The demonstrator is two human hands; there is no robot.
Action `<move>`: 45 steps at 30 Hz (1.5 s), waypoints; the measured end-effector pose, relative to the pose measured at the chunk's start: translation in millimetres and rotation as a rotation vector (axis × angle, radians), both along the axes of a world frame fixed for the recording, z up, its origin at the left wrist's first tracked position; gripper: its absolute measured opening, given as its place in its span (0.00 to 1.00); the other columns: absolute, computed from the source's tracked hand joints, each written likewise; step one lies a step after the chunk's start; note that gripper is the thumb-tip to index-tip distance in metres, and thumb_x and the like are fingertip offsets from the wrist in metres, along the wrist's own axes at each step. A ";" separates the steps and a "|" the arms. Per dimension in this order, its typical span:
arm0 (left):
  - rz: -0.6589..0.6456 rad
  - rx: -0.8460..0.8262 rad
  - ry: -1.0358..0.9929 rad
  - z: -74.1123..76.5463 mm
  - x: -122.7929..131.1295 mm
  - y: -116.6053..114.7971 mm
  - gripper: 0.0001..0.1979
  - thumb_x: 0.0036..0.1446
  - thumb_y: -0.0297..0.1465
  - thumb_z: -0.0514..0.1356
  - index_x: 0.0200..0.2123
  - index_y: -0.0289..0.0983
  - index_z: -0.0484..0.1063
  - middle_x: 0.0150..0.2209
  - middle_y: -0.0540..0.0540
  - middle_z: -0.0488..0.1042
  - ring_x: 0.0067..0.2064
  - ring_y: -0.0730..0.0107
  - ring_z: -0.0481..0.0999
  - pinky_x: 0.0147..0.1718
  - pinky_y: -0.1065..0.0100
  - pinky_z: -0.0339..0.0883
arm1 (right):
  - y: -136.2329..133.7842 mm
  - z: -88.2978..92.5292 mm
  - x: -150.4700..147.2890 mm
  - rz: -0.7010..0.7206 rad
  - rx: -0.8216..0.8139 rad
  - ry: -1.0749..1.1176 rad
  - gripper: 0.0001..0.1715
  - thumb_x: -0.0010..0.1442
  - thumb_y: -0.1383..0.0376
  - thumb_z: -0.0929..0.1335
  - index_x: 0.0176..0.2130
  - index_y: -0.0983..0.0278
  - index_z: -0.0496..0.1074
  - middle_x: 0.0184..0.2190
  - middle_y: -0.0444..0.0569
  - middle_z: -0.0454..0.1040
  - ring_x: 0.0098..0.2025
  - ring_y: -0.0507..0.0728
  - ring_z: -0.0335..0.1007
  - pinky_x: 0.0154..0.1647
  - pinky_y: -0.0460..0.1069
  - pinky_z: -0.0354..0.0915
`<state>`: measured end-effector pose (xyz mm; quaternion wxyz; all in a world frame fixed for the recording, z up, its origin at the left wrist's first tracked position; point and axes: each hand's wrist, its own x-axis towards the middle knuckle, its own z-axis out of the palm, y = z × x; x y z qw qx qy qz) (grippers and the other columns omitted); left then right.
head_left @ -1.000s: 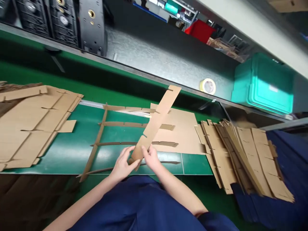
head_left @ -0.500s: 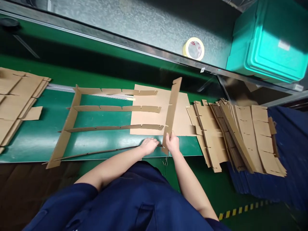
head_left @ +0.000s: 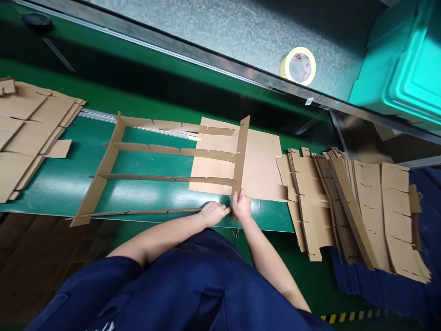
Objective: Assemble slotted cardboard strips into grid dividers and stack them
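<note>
My right hand (head_left: pixel 241 204) grips the near end of a slotted cardboard cross strip (head_left: pixel 240 154) standing on edge. My left hand (head_left: pixel 214 214) is closed on the right end of the nearest long cardboard strip (head_left: pixel 148 212), right beside the cross strip. Three more long strips, among them the middle one (head_left: pixel 161 148), run left to another cross strip (head_left: pixel 103 177) that joins their far ends. Their right ends lie at or close to the held cross strip. A flat cardboard sheet (head_left: pixel 263 163) lies beneath the right part.
Stacked cardboard partitions (head_left: pixel 31 124) lie on the left of the green table (head_left: pixel 144 197). More slotted cardboard pieces (head_left: pixel 368 207) are piled on the right. A tape roll (head_left: pixel 299 66) and a teal bin (head_left: pixel 406 64) stand on the metal shelf above.
The cross strip has moved left against the ends of the long strips and stands more upright. Both hands have stayed at its near end. The camera view has shifted slightly.
</note>
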<state>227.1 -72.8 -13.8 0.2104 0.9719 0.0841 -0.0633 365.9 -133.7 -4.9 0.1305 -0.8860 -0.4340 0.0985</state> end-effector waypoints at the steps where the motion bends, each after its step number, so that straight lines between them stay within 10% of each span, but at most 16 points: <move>1: 0.001 -0.004 -0.001 -0.1 0.1 0.1 0.13 0.60 0.23 0.50 0.45 0.37 0.69 0.36 0.42 0.75 0.38 0.62 0.76 0.37 0.61 0.68 | -0.3 -0.7 0.2 0.002 0.004 0.001 0.18 0.64 0.58 0.53 0.39 0.65 0.65 0.24 0.49 0.72 0.25 0.55 0.66 0.27 0.47 0.55; 10: 0.025 -0.040 -0.065 -1.1 -2.7 -1.7 0.12 0.63 0.31 0.50 0.40 0.37 0.73 0.37 0.42 0.75 0.40 0.62 0.75 0.40 0.60 0.67 | -1.1 -8.7 -8.1 -0.032 -0.041 -0.053 0.16 0.64 0.60 0.55 0.39 0.67 0.65 0.24 0.48 0.72 0.23 0.53 0.64 0.27 0.46 0.54; 17: 0.301 0.015 -0.301 14.7 25.5 45.7 0.16 0.62 0.30 0.50 0.52 0.37 0.68 0.58 0.40 0.66 0.60 0.59 0.60 0.57 0.56 0.55 | -5.5 -12.1 -8.5 -0.012 -0.022 -0.067 0.19 0.65 0.59 0.53 0.39 0.66 0.65 0.26 0.51 0.73 0.25 0.55 0.67 0.27 0.47 0.56; 23: 0.241 0.018 -0.051 8.0 64.1 72.8 0.13 0.59 0.21 0.50 0.45 0.36 0.69 0.41 0.41 0.76 0.43 0.63 0.75 0.41 0.63 0.67 | -4.9 -6.5 -9.4 -0.045 -0.139 -0.106 0.19 0.66 0.60 0.53 0.42 0.67 0.65 0.27 0.52 0.75 0.26 0.57 0.70 0.27 0.48 0.57; 36: 0.199 0.036 -0.111 -9.6 57.9 68.3 0.11 0.61 0.24 0.51 0.44 0.38 0.69 0.43 0.41 0.73 0.46 0.63 0.73 0.41 0.64 0.67 | 7.3 3.1 -13.3 -0.064 -0.359 0.027 0.18 0.66 0.60 0.53 0.47 0.64 0.64 0.32 0.56 0.76 0.33 0.61 0.74 0.33 0.53 0.62; 45: 0.209 0.011 -0.153 -6.2 56.5 68.8 0.12 0.61 0.24 0.50 0.44 0.37 0.70 0.40 0.41 0.73 0.45 0.62 0.72 0.43 0.60 0.68 | 38.3 10.4 16.5 -0.083 0.171 -0.026 0.30 0.64 0.53 0.56 0.58 0.69 0.59 0.55 0.62 0.65 0.58 0.63 0.60 0.54 0.56 0.60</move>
